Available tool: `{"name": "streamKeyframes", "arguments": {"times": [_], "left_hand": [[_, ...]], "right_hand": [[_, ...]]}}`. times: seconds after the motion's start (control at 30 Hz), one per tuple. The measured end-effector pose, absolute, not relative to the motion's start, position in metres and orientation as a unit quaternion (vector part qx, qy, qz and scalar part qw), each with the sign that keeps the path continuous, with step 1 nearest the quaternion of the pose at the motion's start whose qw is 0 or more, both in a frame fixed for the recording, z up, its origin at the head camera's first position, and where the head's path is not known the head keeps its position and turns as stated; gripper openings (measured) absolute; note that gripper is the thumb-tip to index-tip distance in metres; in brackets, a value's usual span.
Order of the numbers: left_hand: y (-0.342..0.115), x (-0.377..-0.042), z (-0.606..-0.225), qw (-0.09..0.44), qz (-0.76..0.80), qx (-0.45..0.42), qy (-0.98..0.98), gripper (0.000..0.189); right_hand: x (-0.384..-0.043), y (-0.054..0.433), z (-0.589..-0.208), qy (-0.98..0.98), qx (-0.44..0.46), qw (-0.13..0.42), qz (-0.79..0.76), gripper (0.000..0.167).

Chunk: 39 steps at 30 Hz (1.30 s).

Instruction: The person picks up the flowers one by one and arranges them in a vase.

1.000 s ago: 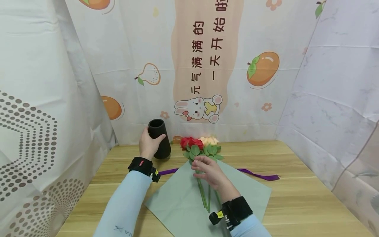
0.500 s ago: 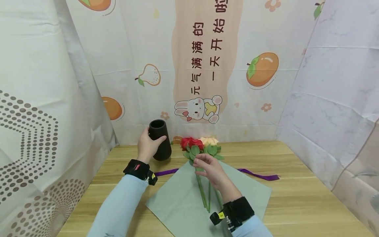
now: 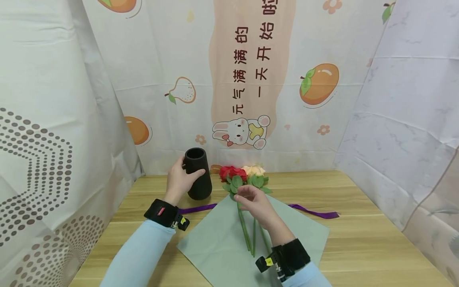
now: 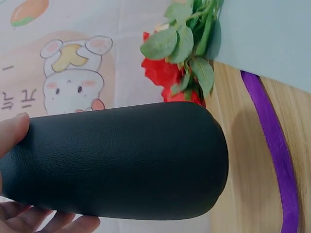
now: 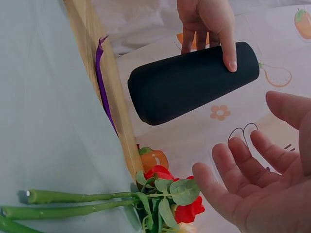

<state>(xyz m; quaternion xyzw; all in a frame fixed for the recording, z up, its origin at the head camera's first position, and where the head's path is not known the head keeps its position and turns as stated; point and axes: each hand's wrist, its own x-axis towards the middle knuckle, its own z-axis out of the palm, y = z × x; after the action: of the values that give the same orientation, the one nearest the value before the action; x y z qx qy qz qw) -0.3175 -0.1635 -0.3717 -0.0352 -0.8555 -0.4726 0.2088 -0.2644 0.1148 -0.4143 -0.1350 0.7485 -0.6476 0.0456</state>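
Observation:
My left hand (image 3: 177, 181) grips a black tapered vase (image 3: 201, 185) round its upper part, thumb on one side and fingers on the other. The vase is tilted slightly, mouth up, and its base looks raised off the table. Over the flower stems hovers my right hand (image 3: 259, 205), palm turned toward the vase and fingers loosely bent, holding nothing in the right wrist view. Below and beyond it lie red roses (image 3: 231, 173) and cream roses (image 3: 254, 171) with green leaves; their stems (image 3: 245, 231) rest on a sheet of pale green wrapping paper (image 3: 215, 249).
A purple ribbon (image 3: 313, 212) runs under the paper and sticks out on both sides. The wooden table (image 3: 373, 247) ends at a printed cloth backdrop (image 3: 154, 67). White cloth hangs at the left and right sides.
My left hand has brought the vase slightly to the right and nearer to me. The right hand has shifted slightly, its fingers a little more bent. The flowers and paper stay put.

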Motion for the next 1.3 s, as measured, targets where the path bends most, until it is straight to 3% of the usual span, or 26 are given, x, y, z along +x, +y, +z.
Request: {"name": "streamKeyframes", "arguments": {"times": [0.33,1.3], "left_hand": [[-0.158,-0.297,-0.373,0.197,-0.474,-0.054,-0.856,0.069],[-0.159,-0.248,-0.393,0.176,-0.463,-0.041,-0.868,0.074]], "right_hand": [[-0.262,0.114,-0.412,0.808,-0.169,0.010,-0.564,0.031],[-0.257,0.114,-0.412,0.830,-0.190,0.033,-0.523,0.034]]}}
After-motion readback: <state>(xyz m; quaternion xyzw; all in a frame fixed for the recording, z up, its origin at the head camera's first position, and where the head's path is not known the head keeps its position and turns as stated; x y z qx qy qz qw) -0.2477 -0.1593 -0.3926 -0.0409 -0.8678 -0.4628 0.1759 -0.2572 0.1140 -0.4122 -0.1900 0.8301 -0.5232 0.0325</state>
